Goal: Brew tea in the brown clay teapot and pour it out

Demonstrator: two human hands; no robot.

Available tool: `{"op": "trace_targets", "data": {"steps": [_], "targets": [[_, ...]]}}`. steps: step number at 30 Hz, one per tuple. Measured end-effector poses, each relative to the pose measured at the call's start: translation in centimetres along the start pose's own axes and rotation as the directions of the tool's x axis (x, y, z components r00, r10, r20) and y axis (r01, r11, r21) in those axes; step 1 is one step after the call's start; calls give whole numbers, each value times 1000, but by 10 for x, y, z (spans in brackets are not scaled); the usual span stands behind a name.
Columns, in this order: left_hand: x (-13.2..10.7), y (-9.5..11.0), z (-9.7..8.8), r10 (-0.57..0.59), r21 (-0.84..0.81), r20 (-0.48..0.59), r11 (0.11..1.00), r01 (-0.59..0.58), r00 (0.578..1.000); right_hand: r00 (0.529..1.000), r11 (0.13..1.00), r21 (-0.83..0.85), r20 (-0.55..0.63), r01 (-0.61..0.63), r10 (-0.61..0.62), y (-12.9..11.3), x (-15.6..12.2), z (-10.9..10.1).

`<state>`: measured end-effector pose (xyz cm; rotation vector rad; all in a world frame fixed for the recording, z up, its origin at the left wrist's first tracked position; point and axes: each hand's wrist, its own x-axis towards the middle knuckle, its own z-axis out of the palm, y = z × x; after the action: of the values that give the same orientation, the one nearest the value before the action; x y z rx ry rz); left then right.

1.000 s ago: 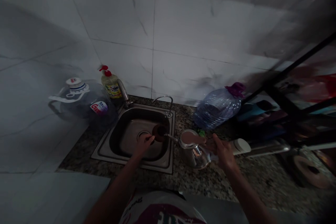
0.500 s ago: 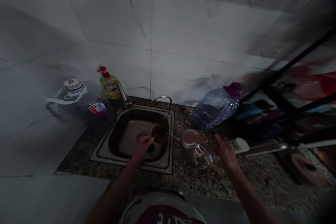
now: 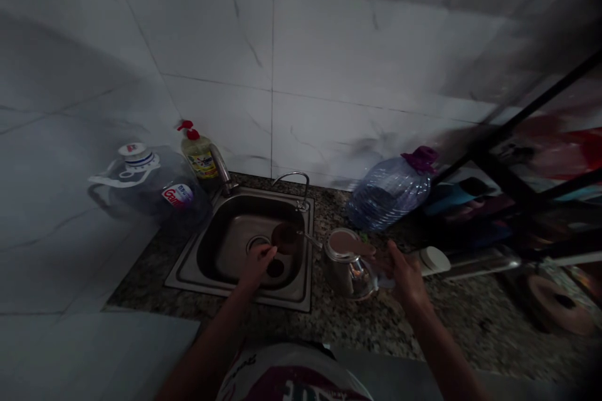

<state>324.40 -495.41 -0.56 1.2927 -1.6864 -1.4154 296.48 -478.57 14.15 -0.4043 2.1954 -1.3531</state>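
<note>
My right hand (image 3: 408,274) is closed on the handle side of a shiny metal kettle (image 3: 350,277) with a brownish lid. The kettle's thin spout (image 3: 310,239) points left over the sink's right rim. Whether its base rests on the counter or is raised, I cannot tell. Over the steel sink (image 3: 188,277), my left hand (image 3: 258,263) has its thumb and fingers pinched together. Anything between those fingertips is too dark to make out. Just beside them, inside the basin, are a dark brown round shape (image 3: 286,238) and a smaller dark round one (image 3: 275,268).
Behind the sink stand a curved tap (image 3: 221,166), a thin tap (image 3: 306,188) and a yellow soap bottle (image 3: 200,156). A big clear jug (image 3: 155,185) is at left. To the right are a blue-tinted water bottle (image 3: 388,194), a white-capped container (image 3: 433,260) and a black rack (image 3: 508,182).
The whole view has shifted slightly to the right. Both hands and the kettle keep nearly the same places relative to the sink.
</note>
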Motion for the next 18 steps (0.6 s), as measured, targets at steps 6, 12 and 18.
{"op": "trace_targets", "data": {"steps": [6,12,18], "targets": [[-3,4,0,-27,-46,40,999,29,999,999,998,59,39,12,-14,12,3,1],[-2,13,-5,-29,-65,47,997,32,998,1000,997,76,1,-29,29,12,4,2],[0,3,-3,-31,-80,13,996,32,999,999,999,45,35,-7,5,-4,-4,-2]]}}
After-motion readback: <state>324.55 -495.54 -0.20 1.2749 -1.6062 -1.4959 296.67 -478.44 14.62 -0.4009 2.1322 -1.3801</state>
